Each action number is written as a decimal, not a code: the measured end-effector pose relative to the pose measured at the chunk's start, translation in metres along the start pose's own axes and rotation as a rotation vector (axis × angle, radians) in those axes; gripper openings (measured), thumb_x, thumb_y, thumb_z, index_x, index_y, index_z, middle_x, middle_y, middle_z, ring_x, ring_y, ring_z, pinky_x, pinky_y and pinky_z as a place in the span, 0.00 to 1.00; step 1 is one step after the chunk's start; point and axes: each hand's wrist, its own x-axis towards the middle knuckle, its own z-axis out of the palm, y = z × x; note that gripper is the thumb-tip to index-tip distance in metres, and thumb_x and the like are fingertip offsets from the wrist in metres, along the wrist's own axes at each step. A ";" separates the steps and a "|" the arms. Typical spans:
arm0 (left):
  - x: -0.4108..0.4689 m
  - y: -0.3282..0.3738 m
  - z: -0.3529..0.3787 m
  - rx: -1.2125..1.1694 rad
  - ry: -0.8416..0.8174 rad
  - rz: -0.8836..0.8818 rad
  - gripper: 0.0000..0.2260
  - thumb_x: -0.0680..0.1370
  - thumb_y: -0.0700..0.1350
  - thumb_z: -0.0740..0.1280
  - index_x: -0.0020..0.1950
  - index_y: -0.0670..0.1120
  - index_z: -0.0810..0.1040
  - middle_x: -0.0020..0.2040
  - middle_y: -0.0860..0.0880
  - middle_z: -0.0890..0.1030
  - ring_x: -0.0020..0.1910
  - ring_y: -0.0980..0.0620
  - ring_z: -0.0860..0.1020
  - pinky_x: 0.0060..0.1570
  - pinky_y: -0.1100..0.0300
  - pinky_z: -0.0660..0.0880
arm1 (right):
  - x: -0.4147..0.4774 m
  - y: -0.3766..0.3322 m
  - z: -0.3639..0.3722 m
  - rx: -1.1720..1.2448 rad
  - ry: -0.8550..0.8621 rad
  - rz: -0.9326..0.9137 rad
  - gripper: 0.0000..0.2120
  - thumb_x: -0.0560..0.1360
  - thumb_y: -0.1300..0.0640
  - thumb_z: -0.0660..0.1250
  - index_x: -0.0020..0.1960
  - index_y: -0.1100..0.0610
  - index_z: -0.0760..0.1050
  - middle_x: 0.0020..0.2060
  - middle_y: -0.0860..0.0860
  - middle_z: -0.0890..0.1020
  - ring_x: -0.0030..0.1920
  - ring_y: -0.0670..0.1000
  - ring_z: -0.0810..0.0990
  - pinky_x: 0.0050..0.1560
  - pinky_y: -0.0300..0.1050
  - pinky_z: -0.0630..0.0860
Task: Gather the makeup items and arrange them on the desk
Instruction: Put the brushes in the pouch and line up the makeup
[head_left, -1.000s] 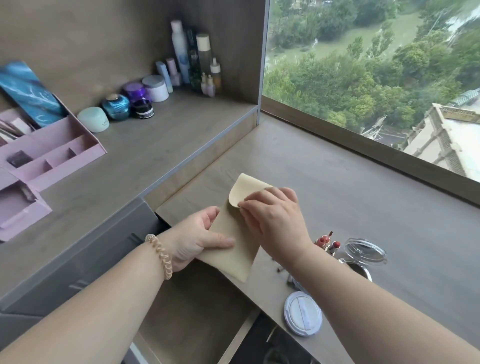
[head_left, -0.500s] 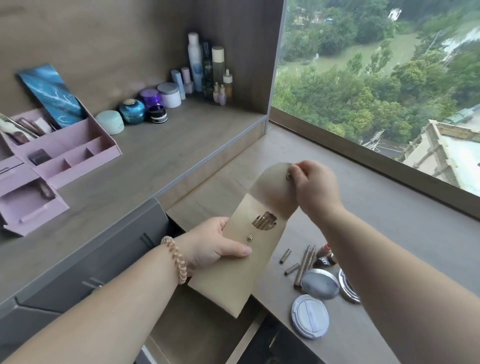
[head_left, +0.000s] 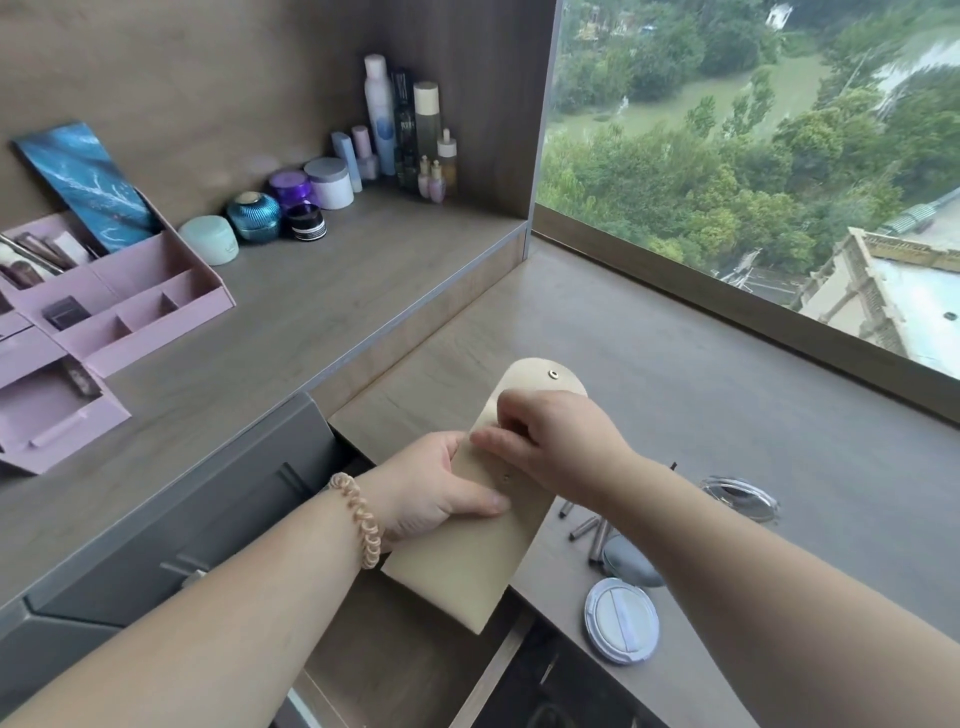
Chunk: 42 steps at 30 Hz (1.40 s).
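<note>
The left hand (head_left: 441, 488) is gripping the beige pouch (head_left: 467, 571) round its middle, thumb lying across the front, holding it over the near edge of the desk (head_left: 675, 389) at 6 o'clock in the view, its snap flap (head_left: 540, 374) opening toward 12 o'clock. The right hand (head_left: 556, 441) is curling its fingers at the pouch's mouth, pinching there. At 4 o'clock from the pouch, a white compact (head_left: 621, 621) and slim sticks (head_left: 592, 530) are lying on the desk

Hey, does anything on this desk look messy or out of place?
Mildly: slim bronze sticks lie scattered at odd angles beside the grey round compact, and the white round compact sits right at the wooden desk's front edge. Nothing spilled or broken.
</note>
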 end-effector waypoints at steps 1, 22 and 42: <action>0.000 -0.001 0.001 0.004 -0.001 0.005 0.12 0.69 0.30 0.71 0.50 0.42 0.81 0.40 0.46 0.83 0.40 0.48 0.82 0.42 0.55 0.79 | 0.000 0.000 0.002 -0.015 0.007 -0.006 0.17 0.76 0.42 0.63 0.36 0.52 0.66 0.26 0.46 0.67 0.30 0.48 0.67 0.28 0.44 0.62; 0.005 0.001 0.003 -0.076 -0.148 -0.029 0.20 0.67 0.32 0.72 0.58 0.37 0.74 0.49 0.39 0.82 0.47 0.43 0.82 0.46 0.51 0.79 | 0.016 0.025 -0.023 0.299 0.010 0.166 0.27 0.75 0.39 0.62 0.30 0.60 0.69 0.24 0.51 0.67 0.27 0.49 0.64 0.31 0.46 0.66; 0.011 -0.010 0.001 -0.236 -0.136 -0.001 0.16 0.69 0.33 0.69 0.55 0.43 0.79 0.48 0.42 0.83 0.45 0.44 0.83 0.44 0.51 0.79 | -0.001 0.049 0.004 0.918 0.563 0.854 0.23 0.74 0.34 0.56 0.52 0.54 0.71 0.55 0.56 0.77 0.50 0.53 0.77 0.53 0.50 0.74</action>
